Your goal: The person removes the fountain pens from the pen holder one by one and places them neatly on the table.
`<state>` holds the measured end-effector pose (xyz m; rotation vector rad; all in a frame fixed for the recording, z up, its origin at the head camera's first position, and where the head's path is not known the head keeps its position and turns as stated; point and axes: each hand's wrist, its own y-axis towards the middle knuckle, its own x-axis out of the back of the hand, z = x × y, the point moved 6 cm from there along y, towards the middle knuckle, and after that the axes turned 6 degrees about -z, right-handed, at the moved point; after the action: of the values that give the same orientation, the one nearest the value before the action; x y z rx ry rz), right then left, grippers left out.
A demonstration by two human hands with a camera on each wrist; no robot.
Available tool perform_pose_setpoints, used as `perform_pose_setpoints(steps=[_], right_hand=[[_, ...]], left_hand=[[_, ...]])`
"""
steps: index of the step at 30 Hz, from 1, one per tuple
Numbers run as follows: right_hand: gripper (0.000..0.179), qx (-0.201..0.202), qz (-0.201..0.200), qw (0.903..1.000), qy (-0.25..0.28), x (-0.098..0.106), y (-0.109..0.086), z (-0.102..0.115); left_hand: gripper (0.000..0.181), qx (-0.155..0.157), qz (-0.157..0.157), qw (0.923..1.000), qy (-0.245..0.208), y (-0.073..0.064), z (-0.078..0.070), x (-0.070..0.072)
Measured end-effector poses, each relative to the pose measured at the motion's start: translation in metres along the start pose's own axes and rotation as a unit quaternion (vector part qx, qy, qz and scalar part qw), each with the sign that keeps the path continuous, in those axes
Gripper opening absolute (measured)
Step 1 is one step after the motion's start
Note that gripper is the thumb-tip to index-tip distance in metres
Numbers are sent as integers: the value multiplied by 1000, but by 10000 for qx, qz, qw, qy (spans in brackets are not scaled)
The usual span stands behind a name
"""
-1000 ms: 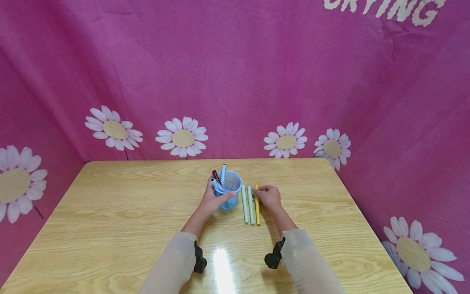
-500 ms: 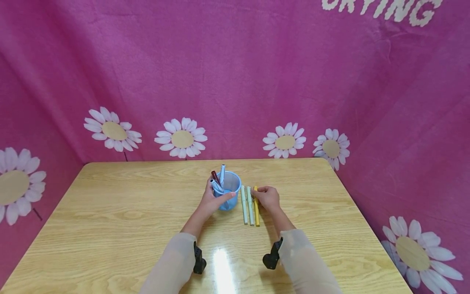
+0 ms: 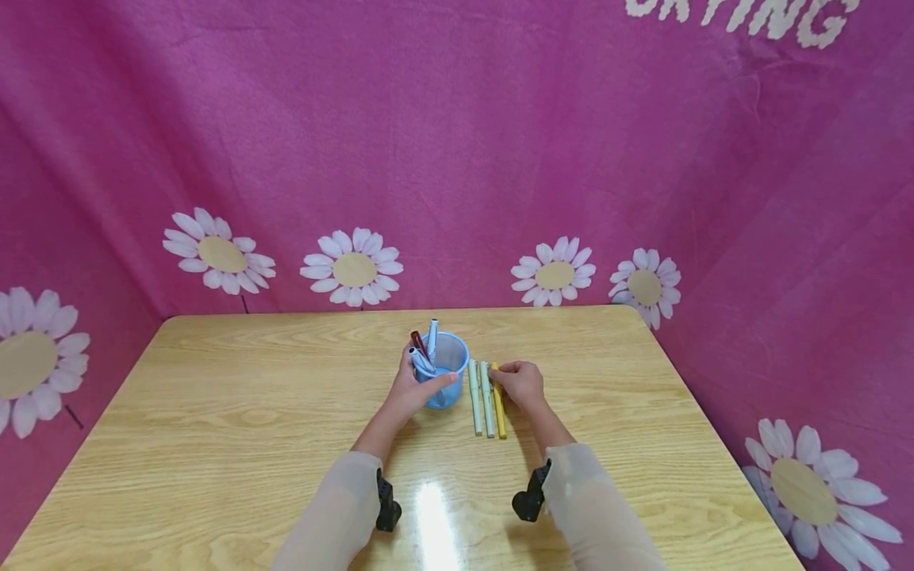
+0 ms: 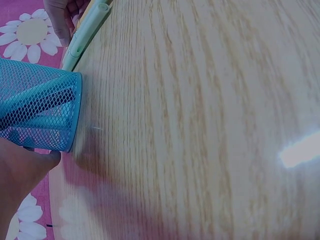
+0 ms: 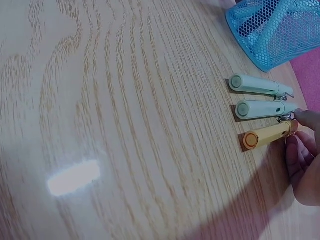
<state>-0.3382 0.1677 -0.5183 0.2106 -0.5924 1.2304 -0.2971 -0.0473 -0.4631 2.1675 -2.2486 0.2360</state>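
Observation:
My left hand (image 3: 412, 392) grips a blue mesh pen cup (image 3: 450, 396), its thumb across the near side. Inside lean a dark red pen (image 3: 419, 342) and two light blue pens, one of them standing tallest (image 3: 433, 337). To the right of the cup two pale green pens (image 5: 257, 84) lie side by side on the table, clips at their far ends. Beside them is a yellow pen (image 5: 267, 135), its far end angled toward the green ones. My right hand (image 3: 523, 384) pinches the yellow pen near that far end; the fingertips partly cover it.
The wooden table (image 3: 250, 412) ends at a back edge just beyond the cup. A pink cloth with daisies (image 3: 457, 159) hangs behind and at both sides. Each wrist wears a black camera, such as the right one (image 3: 530, 500). Light glares off the near tabletop.
The yellow pen's far end has shifted slightly left, toward the pale green pens, with my right fingers on it. My left hand and the pen cup have stayed in place.

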Motion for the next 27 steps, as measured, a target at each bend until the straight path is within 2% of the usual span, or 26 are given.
perform_pose_setpoints(steps=[7, 14, 22, 27], right_hand=[[31, -64, 114, 9997, 215, 0, 2, -1], [30, -107, 250, 9993, 245, 2, 3, 0], [26, 90, 261, 9991, 307, 8, 5, 6], [27, 105, 357, 9976, 580, 12, 5, 12]], left_hand=[[97, -67, -3, 10000, 29, 1, -1, 1], [97, -54, -105, 9999, -16, 22, 30, -2], [101, -60, -137, 9999, -5, 23, 32, -2], [101, 30, -30, 10000, -68, 21, 28, -2]])
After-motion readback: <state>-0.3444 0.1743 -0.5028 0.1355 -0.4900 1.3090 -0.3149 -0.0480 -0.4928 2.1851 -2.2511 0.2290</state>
